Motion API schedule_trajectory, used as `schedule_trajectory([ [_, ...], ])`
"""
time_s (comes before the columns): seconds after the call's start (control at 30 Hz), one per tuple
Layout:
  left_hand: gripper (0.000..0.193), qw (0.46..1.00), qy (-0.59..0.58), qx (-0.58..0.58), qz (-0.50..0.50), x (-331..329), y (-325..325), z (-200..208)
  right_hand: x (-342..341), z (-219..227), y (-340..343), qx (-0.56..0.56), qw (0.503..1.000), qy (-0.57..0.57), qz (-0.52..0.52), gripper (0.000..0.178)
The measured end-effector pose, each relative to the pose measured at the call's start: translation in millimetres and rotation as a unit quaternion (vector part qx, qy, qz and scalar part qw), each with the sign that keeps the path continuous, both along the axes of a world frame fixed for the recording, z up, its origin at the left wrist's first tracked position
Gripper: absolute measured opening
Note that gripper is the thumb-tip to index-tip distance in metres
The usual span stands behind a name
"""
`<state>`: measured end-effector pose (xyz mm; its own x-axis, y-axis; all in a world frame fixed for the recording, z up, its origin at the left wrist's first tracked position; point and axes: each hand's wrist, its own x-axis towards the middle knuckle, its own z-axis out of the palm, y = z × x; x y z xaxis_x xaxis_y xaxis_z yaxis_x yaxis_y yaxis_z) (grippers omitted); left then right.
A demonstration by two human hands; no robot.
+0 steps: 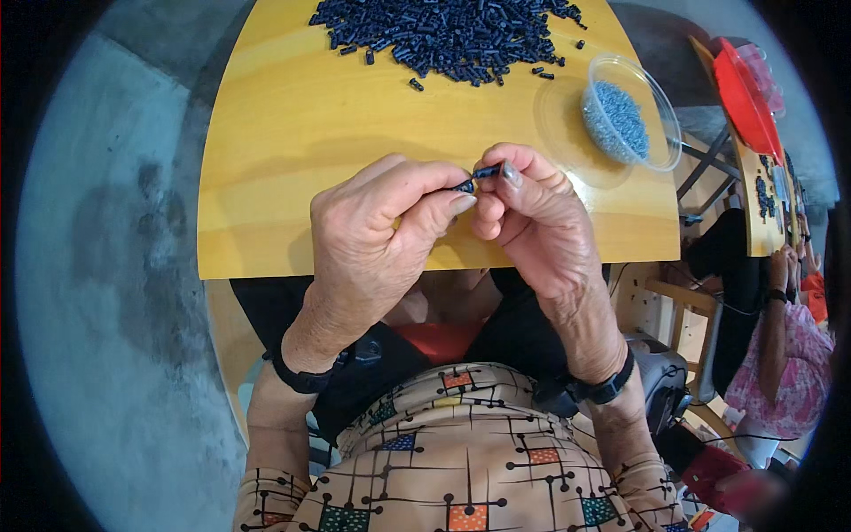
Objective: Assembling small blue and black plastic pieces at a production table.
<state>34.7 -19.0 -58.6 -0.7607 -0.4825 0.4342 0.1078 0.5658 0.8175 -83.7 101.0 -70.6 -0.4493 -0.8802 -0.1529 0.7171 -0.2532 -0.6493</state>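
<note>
Just above the near edge of the yellow table (292,199), my two hands meet at the fingertips. My left hand (372,222) pinches a small black piece (464,186) between thumb and forefinger. In a similar pinch, my right hand (545,213) has a small black cylindrical part (487,171). The two pieces touch or nearly touch end to end; whether they are joined I cannot tell. Fingertips cover much of both. Beyond my hands lies a wide heap of small black cylindrical parts (452,40).
A clear plastic bowl (671,151) of small silvery metal pieces (618,120) stands on the right of the table. At far right, another person (784,363) works at a second table (761,235) with black parts and a red tray (745,102).
</note>
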Motion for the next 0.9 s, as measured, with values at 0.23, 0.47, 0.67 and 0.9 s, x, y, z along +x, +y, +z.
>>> schedule_trajectory([
  [0.23, 0.011, 1.000, -0.006, -0.012, -0.013, 3.1, 0.5, 2.6, -0.5, 3.3, 3.4, 0.020, 0.999, 0.047, -0.004, 0.016],
  [0.47, 0.013, 1.000, 0.014, -0.018, -0.001, 3.3, 1.5, 0.0, -2.4, 6.7, 5.1, 0.042, 0.993, 0.110, 0.005, 0.014],
  [0.67, 0.016, 0.993, 0.036, -0.113, -0.001, 5.2, -0.7, 3.7, -4.0, 10.9, 6.7, 0.073, 0.992, 0.095, 0.036, 0.014],
  [0.9, 0.018, 0.984, 0.058, -0.166, 0.006, 7.0, 1.5, 8.9, 4.0, 11.7, 7.7, 0.079, 0.995, -0.040, 0.050, 0.013],
])
